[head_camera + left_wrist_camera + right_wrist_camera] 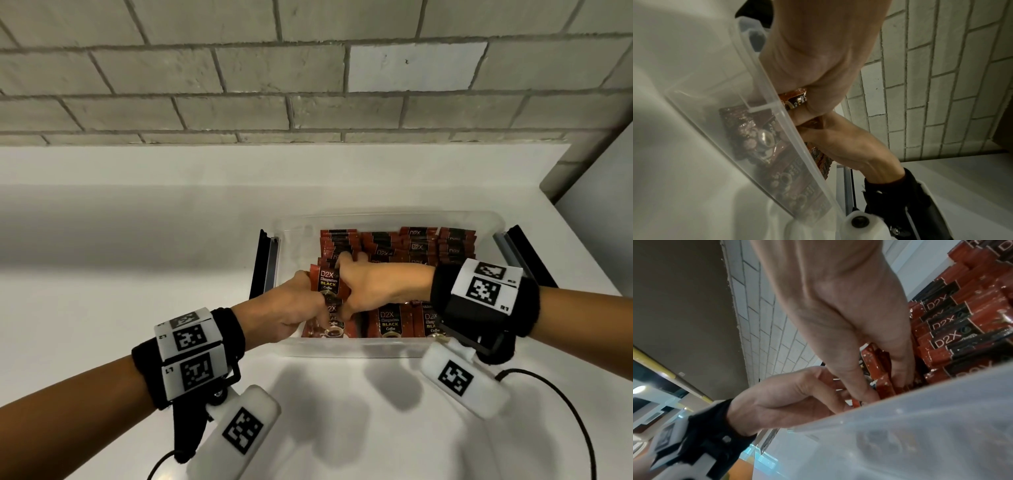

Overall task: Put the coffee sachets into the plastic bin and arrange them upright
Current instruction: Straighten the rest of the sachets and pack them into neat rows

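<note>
From the head view we see both hands in the bin [387, 351] on the counter [137, 274]: our left hand [291, 313] pinches a sachet [328, 284] upright at the left end, our right hand [373, 286] curled on it too. Only the right wrist view shows the right fingers [900, 356] pressed among packed sachets [953, 331].

Evenly lit from above, soft shadows pooled on the white counter [102, 274]; wide-angle bending at edges; wrist views dimmer, grainy, blurred close up.
</note>
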The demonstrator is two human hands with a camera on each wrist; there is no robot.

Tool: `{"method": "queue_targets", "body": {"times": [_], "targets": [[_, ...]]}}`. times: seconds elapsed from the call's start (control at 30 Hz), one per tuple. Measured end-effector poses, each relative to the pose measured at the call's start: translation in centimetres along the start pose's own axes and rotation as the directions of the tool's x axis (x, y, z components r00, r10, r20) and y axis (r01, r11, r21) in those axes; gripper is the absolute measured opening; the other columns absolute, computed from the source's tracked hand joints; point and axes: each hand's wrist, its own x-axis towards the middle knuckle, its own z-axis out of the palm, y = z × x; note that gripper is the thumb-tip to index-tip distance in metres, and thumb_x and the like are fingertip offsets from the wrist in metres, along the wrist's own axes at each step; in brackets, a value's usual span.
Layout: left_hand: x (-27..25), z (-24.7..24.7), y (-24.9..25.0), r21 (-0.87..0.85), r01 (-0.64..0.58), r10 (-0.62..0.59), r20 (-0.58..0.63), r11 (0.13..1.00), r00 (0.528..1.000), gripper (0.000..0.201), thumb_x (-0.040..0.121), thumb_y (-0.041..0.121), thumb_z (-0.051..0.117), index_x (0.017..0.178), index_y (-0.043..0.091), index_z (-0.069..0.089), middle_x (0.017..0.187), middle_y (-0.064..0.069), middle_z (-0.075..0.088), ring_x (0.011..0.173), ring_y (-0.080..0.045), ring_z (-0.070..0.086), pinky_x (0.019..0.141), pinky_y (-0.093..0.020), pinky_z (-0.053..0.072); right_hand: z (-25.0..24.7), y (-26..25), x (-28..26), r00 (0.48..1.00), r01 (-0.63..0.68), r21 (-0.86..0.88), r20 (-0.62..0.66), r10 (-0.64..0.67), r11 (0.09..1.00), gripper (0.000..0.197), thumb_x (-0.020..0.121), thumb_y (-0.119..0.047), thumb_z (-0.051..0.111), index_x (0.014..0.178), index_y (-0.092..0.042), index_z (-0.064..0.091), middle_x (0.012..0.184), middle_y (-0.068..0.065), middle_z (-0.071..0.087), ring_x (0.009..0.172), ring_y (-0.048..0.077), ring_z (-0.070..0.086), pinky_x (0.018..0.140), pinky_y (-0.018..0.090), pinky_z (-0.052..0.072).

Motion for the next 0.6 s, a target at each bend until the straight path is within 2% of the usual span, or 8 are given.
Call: {"method": "queue_targets", "body": {"times": [0.07, 0.13, 0.2, 0.37, 0.43, 0.5, 0.53, 0.6], "targets": [[0.3, 0.0, -0.2, -0.043, 0.001, -0.001, 0.007, 0.999, 1.000, 0.061, 0.063, -0.024, 0.053, 0.121, -0.005, 0.049, 0.101, -0.023, 0.062, 0.090, -0.031, 0.062, 0.062, -0.026, 0.053, -0.2, 0.1, -0.2, 1.000, 0.009, -0.032, 0.027, -0.008, 0.999, 0.109, 0.079, -0.034, 0.074, 0.150, -0.009, -0.004, 0.154, 0.022, 0.004, 0.133, 0.035, 0.033, 0.101, 0.034, 0.043], [0.5, -0.1, -0.4, -0.065, 0.022, -0.021, 0.007, 0.998, 1.000, 0.064, 0.064, -0.029, 0.048, 0.123, -0.002, 0.049, 0.110, -0.024, 0.062, 0.103, -0.034, 0.061, 0.076, -0.032, 0.055, -0.6, 0.2, -0.5, 0.998, 0.027, -0.026, 0.055, -0.026, 0.999, 0.110, 0.077, -0.038, 0.076, 0.150, -0.012, -0.001, 0.154, 0.020, 0.007, 0.134, 0.032, 0.031, 0.105, 0.033, 0.040], [0.8, -0.3, -0.7, -0.073, 0.038, -0.038, 0.004, 0.997, 0.999, 0.072, 0.060, -0.027, 0.046, 0.127, -0.001, 0.043, 0.115, -0.025, 0.060, 0.107, -0.035, 0.060, 0.081, -0.036, 0.055, -1.2, 0.5, -0.8, 0.997, 0.031, 0.020, 0.069, -0.032, 0.999, 0.107, 0.077, -0.038, 0.075, 0.151, -0.014, 0.001, 0.155, 0.019, 0.007, 0.137, 0.031, 0.026, 0.107, 0.030, 0.035], [0.8, -0.3, -0.7, -0.077, 0.071, -0.072, -0.014, 0.995, 0.997, 0.061, 0.072, -0.026, 0.036, 0.122, 0.008, 0.041, 0.125, -0.023, 0.054, 0.116, -0.034, 0.054, 0.096, -0.042, 0.049, -1.9, 1.4, -0.9, 0.988, -0.011, 0.199, 0.152, -0.020, 0.980, 0.093, 0.082, -0.028, 0.068, 0.150, -0.008, 0.007, 0.147, 0.013, 0.033, 0.129, 0.026, 0.040, 0.110, 0.037, 0.037], [0.6, -0.1, -0.5, -0.078, 0.088, -0.089, -0.007, 0.993, 0.996, 0.054, 0.073, -0.025, 0.033, 0.109, 0.014, 0.045, 0.121, -0.022, 0.054, 0.115, -0.032, 0.053, 0.091, -0.038, 0.050, -2.2, 1.7, -1.2, 0.988, -0.010, 0.225, 0.155, -0.025, 0.974, 0.080, 0.091, -0.025, 0.058, 0.150, -0.005, 0.008, 0.154, 0.012, 0.023, 0.137, 0.027, 0.031, 0.115, 0.037, 0.028], [0.2, 0.0, -0.1, -0.094, 0.107, -0.106, 0.019, 0.990, 0.994, 0.048, 0.073, -0.025, 0.028, 0.093, 0.013, 0.048, 0.102, -0.019, 0.054, 0.102, -0.028, 0.054, 0.078, -0.030, 0.048, -2.4, 1.9, -1.4, 0.989, -0.019, 0.250, 0.144, -0.018, 0.968, 0.066, 0.097, -0.019, 0.048, 0.150, -0.005, 0.012, 0.157, 0.010, 0.016, 0.143, 0.024, 0.020, 0.117, 0.034, 0.020], [0.0, 0.1, 0.0, -0.097, 0.108, -0.105, 0.040, 0.989, 0.994, 0.049, 0.072, -0.025, 0.024, 0.094, 0.009, 0.051, 0.096, -0.017, 0.052, 0.099, -0.027, 0.054, 0.075, -0.028, 0.046, -2.4, 2.0, -1.5, 0.988, -0.023, 0.258, 0.156, -0.018, 0.966, 0.060, 0.098, -0.015, 0.044, 0.149, -0.005, 0.016, 0.157, 0.010, 0.017, 0.144, 0.023, 0.019, 0.117, 0.033, 0.018], [-0.1, 0.2, 0.1, -0.099, 0.123, -0.118, 0.054, 0.987, 0.991, 0.053, 0.071, -0.026, 0.022, 0.103, 0.000, 0.055, 0.099, -0.017, 0.053, 0.108, -0.031, 0.055, 0.080, -0.030, 0.047, -2.4, 1.9, -1.7, 0.980, -0.036, 0.275, 0.197, -0.020, 0.961, 0.051, 0.098, -0.009, 0.040, 0.147, -0.003, 0.025, 0.156, 0.010, 0.023, 0.143, 0.021, 0.021, 0.118, 0.034, 0.018]]}}
